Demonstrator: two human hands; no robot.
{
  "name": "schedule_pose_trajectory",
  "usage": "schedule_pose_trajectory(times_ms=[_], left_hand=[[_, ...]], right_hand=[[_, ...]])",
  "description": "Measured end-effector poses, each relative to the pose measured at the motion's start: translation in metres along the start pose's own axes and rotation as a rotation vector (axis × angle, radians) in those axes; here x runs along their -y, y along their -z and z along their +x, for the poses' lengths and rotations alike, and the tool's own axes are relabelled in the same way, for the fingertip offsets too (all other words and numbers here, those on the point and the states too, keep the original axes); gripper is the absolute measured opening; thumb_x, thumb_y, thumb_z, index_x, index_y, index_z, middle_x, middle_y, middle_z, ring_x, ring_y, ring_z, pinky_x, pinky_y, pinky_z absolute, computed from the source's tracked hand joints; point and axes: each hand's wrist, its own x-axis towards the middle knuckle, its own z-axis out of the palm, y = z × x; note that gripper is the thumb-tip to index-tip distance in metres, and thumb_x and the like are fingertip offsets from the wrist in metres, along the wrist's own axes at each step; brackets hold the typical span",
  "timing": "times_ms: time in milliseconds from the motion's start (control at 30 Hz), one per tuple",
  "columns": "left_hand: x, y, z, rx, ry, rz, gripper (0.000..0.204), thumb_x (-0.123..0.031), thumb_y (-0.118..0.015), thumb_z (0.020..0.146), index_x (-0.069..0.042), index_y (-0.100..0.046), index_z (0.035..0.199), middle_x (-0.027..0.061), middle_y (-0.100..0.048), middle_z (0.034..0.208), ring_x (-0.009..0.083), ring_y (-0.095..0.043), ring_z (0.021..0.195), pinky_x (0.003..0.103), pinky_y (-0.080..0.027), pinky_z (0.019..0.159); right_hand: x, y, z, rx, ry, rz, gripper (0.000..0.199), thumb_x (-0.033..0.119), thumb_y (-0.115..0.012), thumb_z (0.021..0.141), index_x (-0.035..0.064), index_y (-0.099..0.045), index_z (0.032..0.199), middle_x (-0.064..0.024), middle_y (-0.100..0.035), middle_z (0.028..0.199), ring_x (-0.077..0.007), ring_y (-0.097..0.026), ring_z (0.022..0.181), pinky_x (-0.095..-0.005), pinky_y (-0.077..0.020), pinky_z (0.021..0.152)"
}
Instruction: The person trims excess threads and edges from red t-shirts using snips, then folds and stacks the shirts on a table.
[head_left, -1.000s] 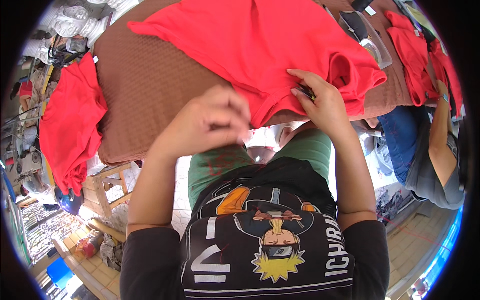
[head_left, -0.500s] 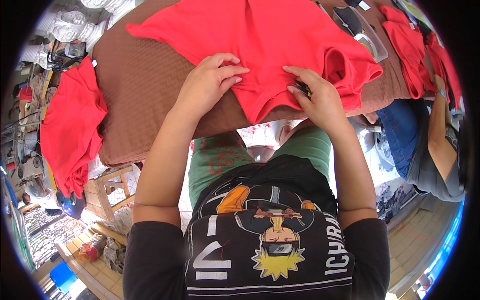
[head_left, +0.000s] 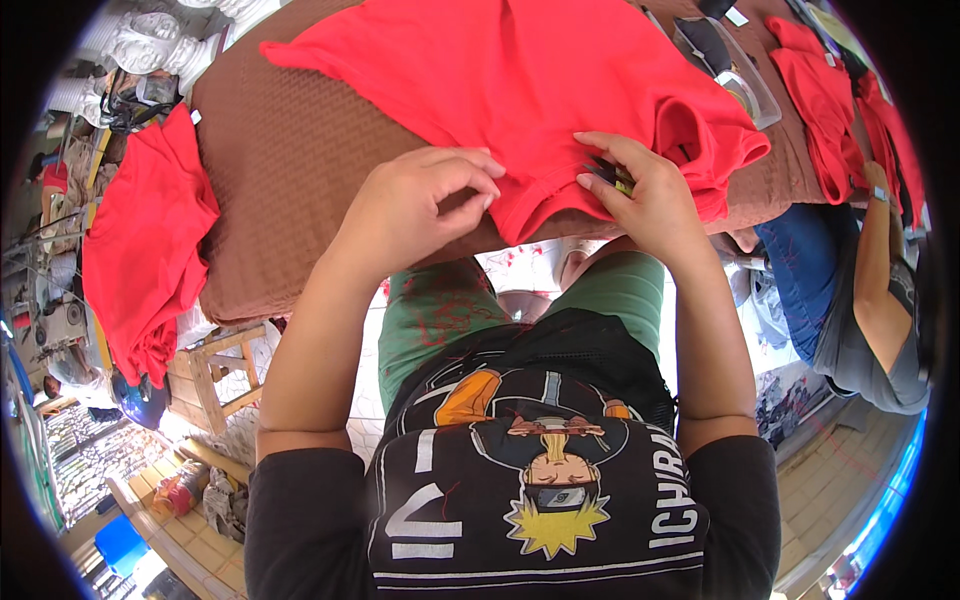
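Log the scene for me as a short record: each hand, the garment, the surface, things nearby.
Left hand: fingers curled, beside the red garment; contact unclear
Right hand: holds a small dark tool, partly hidden, over the garment
Garment: spread out, one opening facing right
Surface: brown-covered table
Nearby: clear plastic box at upper right; another red piece at far left
Co-worker: far right, one hand at red cloth

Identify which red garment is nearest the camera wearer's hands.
The spread-out red garment at top centre, on the brown-covered table: the right hand is over it, the left hand by its edge. The other red garments are apart, far left and far right.
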Motion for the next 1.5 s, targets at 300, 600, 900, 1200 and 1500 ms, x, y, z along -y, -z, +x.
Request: schedule_pose_trajectory(times_ms=[300, 600, 900, 1200, 1500], left_hand=[[-0.013, -0.004, -0.012, 0.032, 0.003, -0.039, 0.015, 0.000, -0.064, 0.076, -0.005, -0.065, 0.089, 0.0099, -0.063, 0.115, 0.0254, -0.062, 0.102, 0.032, -0.050, 0.084], [-0.011, -0.012, -0.015, 0.006, 0.206, -0.415, 0.008, -0.002, -0.061, 0.084, -0.002, -0.064, 0.091, 0.0133, -0.067, 0.104, 0.0209, -0.059, 0.111, 0.029, -0.046, 0.090], [-0.016, -0.008, -0.013, 0.014, 0.227, -0.418, 0.008, -0.002, -0.062, 0.083, -0.003, -0.065, 0.090, 0.0143, -0.063, 0.113, 0.0164, -0.061, 0.101, 0.028, -0.046, 0.087], [-0.021, 0.007, -0.015, 0.028, -0.020, -0.218, 0.007, -0.007, -0.063, 0.081, -0.004, -0.067, 0.077, 0.0081, -0.061, 0.093, 0.0166, -0.056, 0.076, 0.028, -0.046, 0.072], [-0.029, 0.037, -0.008, 0.068, 0.227, -0.286, 0.019, -0.014, -0.061, 0.085, -0.001, -0.061, 0.072, 0.0096, -0.060, 0.084, 0.0188, -0.055, 0.070, 0.030, -0.044, 0.066]], right_hand=[[0.033, -0.004, 0.004, 0.026, 0.098, 0.252, 0.024, 0.014, -0.066, 0.082, 0.0043, -0.059, 0.104, -0.0122, -0.062, 0.095, -0.0271, -0.064, 0.086, -0.0353, -0.0514, 0.074], [0.026, -0.020, -0.002, 0.112, 0.247, 0.182, 0.023, 0.009, -0.067, 0.080, 0.0053, -0.059, 0.102, -0.0095, -0.057, 0.092, -0.0265, -0.063, 0.078, -0.0346, -0.0498, 0.066], [0.028, -0.020, 0.000, 0.100, 0.232, 0.170, 0.018, 0.009, -0.064, 0.081, 0.0053, -0.059, 0.099, -0.0098, -0.057, 0.091, -0.0294, -0.061, 0.077, -0.0367, -0.0485, 0.064], [0.031, -0.022, 0.002, 0.079, 0.236, 0.079, 0.016, 0.008, -0.061, 0.082, 0.0054, -0.060, 0.098, -0.0101, -0.058, 0.093, -0.0308, -0.060, 0.079, -0.0382, -0.0479, 0.065], [0.039, -0.004, 0.005, -0.064, 0.140, 0.165, 0.025, 0.010, -0.066, 0.081, 0.0049, -0.060, 0.105, -0.0098, -0.059, 0.092, -0.0242, -0.061, 0.076, -0.0320, -0.0491, 0.068]])
